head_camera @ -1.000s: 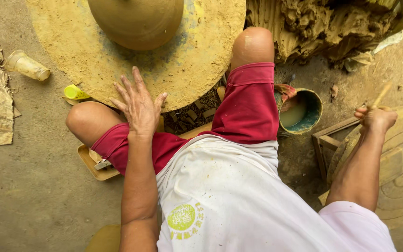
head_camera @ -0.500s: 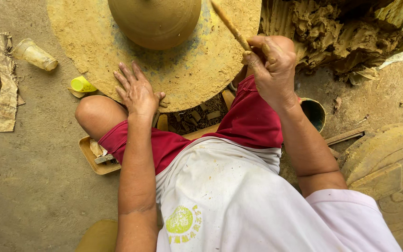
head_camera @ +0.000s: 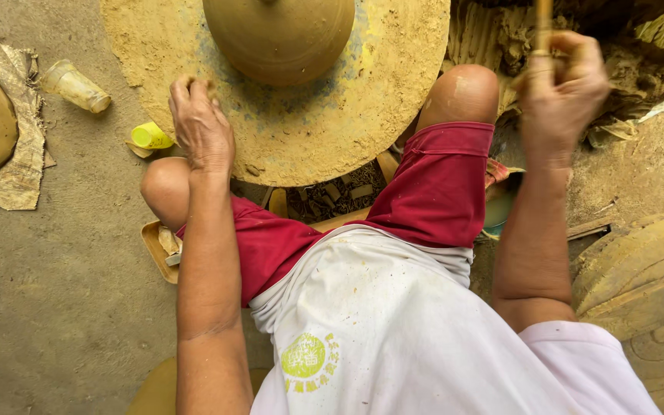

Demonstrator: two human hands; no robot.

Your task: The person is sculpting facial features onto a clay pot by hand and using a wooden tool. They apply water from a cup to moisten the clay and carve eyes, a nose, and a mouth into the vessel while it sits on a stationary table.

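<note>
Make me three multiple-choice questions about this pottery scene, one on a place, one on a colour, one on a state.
1. Where does the left hand rest?
A. on the wheel disc's edge
B. on the ground
C. on the right knee

2. What colour is the small cup beside the left knee?
A. blue
B. yellow
C. white

3. How is the right hand?
A. flat and empty
B. closed on a thin stick
C. pressed on the clay pot

Answers: A, its fingers lie on the disc's rim; B, it is plainly yellow; B, the fingers curl round the upright stick.
</note>
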